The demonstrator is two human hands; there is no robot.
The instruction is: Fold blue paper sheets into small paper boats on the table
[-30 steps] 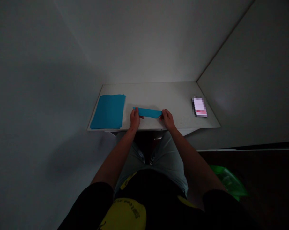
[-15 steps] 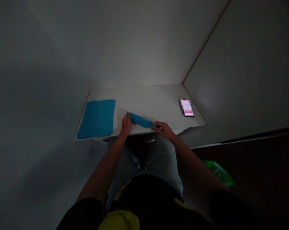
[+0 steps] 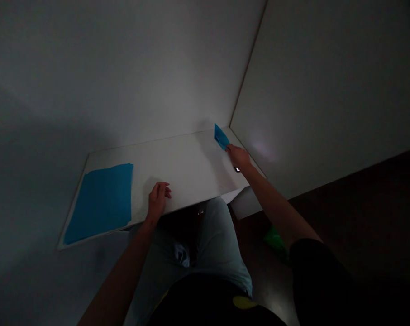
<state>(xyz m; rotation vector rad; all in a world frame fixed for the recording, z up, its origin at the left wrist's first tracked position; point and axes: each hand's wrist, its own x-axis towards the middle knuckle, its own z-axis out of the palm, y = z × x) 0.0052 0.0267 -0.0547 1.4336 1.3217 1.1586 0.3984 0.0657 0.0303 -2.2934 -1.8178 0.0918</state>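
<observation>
My right hand (image 3: 238,156) reaches to the far right corner of the white table (image 3: 184,167) and pinches a folded blue paper strip (image 3: 220,136), which sticks up toward the wall. My left hand (image 3: 157,198) rests near the table's front edge with fingers loosely curled and nothing in it. A stack of blue paper sheets (image 3: 101,201) lies flat at the left end of the table, a short way left of that hand.
Grey walls close the table in at the back and right, meeting at the corner by the strip. A small bright spot shows under my right wrist. A green object (image 3: 274,239) lies on the dark floor at the right. My knees sit under the table edge.
My right hand has carried the folded strip from the table's front middle to the far right corner. My left hand has let go of it. The view has swung left.
</observation>
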